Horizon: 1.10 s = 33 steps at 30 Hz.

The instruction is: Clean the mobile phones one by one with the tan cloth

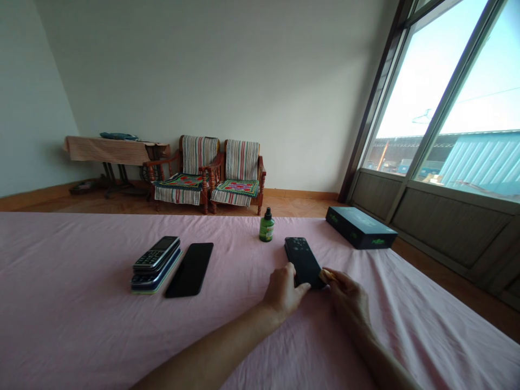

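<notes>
In the head view a dark, flat phone (304, 261) lies on the pink cloth, with pale speckles near its far end. My left hand (284, 290) grips the near left part of it, thumb along the near edge. My right hand (348, 295) is closed at the phone's near right edge, pinching a small yellowish-tan piece (326, 275) whose kind I cannot make out. Just beyond the phone stands a green bottle (266, 228) with a black top.
On the left, several keypad phones are stacked (156, 265) beside a black touchscreen phone (190, 270). A dark box (361, 227) sits at the back right of the pink cloth (81, 336). Two wooden armchairs (235, 187) and a covered table (109, 150) stand by the wall.
</notes>
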Motion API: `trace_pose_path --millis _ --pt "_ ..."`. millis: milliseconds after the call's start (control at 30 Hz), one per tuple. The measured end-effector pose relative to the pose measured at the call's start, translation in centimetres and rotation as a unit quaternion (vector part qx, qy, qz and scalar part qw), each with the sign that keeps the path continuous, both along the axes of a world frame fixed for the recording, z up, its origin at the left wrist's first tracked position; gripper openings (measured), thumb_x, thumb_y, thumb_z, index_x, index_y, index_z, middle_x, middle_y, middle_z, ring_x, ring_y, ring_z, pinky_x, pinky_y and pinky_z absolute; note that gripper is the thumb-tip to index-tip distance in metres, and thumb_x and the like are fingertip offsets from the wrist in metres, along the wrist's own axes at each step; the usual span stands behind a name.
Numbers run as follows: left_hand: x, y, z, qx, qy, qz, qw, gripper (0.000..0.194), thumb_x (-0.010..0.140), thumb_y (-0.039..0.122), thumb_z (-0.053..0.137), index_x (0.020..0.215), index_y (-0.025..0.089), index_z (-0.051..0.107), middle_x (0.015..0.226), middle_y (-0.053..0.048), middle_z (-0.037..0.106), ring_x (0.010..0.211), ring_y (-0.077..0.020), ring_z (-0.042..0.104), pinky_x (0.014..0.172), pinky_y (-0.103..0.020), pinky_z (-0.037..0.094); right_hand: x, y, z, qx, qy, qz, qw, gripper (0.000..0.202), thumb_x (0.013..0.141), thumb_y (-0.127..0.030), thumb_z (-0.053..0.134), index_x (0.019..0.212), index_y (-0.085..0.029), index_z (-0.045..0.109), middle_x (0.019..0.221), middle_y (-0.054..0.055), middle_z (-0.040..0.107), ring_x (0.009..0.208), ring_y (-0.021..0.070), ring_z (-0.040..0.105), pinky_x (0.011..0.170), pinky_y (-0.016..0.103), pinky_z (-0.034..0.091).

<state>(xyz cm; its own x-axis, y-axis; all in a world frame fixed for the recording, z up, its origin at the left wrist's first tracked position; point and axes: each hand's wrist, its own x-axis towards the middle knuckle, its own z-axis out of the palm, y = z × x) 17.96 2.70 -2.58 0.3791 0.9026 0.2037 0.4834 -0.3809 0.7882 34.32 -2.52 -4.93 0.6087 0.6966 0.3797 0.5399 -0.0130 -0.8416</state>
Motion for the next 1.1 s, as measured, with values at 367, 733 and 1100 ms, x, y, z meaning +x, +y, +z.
trace_pose_path --millis 367,733,1100 --pt "-0.3 -0.2 0.0 0.026 0.019 -0.013 0.999 0.019 0.073 0.028 0.074 0.08 0.018 0.059 0.067 -0.002 0.064 0.068 -0.0216 0.064 0.057 -0.026 0.041 -0.4 -0.4 0.0 -0.004 -0.039 0.031 0.999 0.031 0.076 -0.035 0.053 0.093 -0.021 0.074 0.094 0.005 0.074 0.086 0.0247 0.068 0.075 0.031 0.052" --pt "-13.5 -1.4 1.0 0.134 0.124 0.018 0.983 0.031 0.078 0.015 0.059 0.109 0.019 0.055 0.103 -0.007 0.063 0.078 -0.0189 0.065 0.074 -0.03 0.051 -0.5 -1.0 -0.3 0.047 -0.09 0.013 0.995 0.032 0.078 -0.042 0.055 0.094 -0.02 0.072 0.098 0.006 0.072 0.084 0.0229 0.067 0.071 0.028 0.048" --pt "-20.6 -0.4 0.1 0.182 0.314 0.198 0.911 0.054 0.082 0.02 0.06 0.132 0.01 0.045 0.118 -0.018 0.056 0.111 -0.0346 0.05 0.091 -0.048 0.041 -0.9 -1.6 -0.2 0.044 -0.132 0.054 0.989 0.028 0.079 -0.04 0.052 0.089 -0.022 0.071 0.094 0.003 0.072 0.08 0.0198 0.068 0.068 0.024 0.049"
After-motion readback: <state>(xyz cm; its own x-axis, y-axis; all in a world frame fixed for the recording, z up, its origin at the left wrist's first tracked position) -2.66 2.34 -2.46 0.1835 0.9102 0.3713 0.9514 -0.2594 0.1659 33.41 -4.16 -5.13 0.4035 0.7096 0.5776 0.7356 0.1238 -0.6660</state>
